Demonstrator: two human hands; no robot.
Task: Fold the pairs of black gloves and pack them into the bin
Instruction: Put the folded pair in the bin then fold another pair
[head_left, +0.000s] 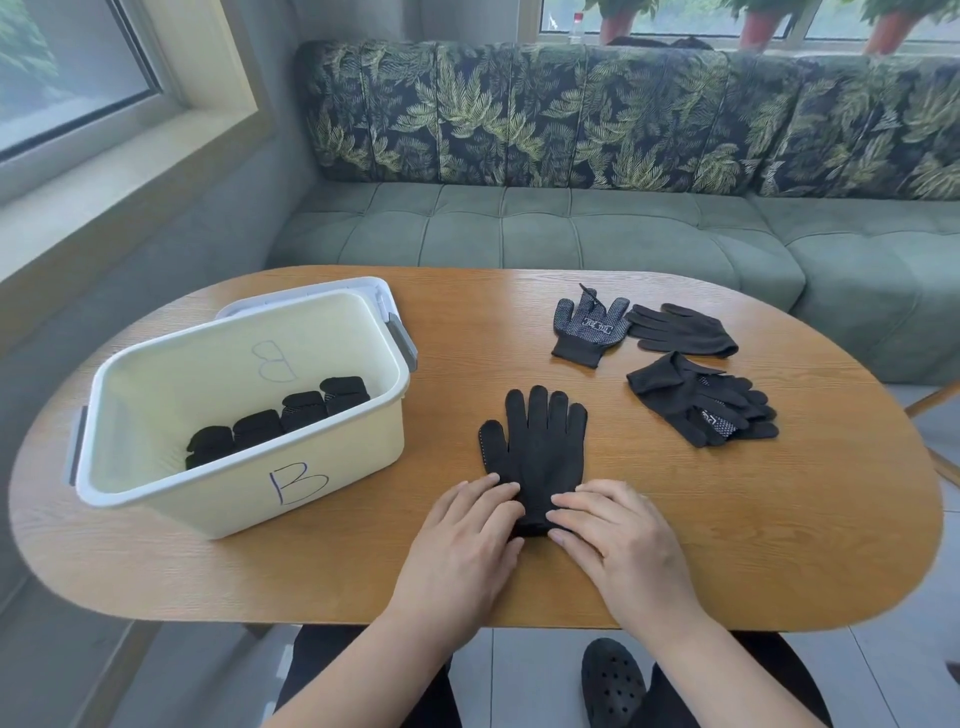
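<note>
A black glove pair (537, 447) lies flat in the middle of the wooden table, fingers pointing away from me. My left hand (467, 545) and my right hand (618, 540) rest on its cuff end from either side, fingers straight and pressing on the fabric. A cream bin (332, 488) marked "B" stands at the left; several folded black glove bundles (280, 415) sit in a row inside it. Loose black gloves lie at the right: a dotted glove (589, 327), a plain glove (680, 330) and a crumpled pile (704, 400).
The oval wooden table (779, 519) has bare surface in front of the bin and at the right. The bin's lid (311, 293) lies behind the bin. A green sofa (571, 228) runs along the far side.
</note>
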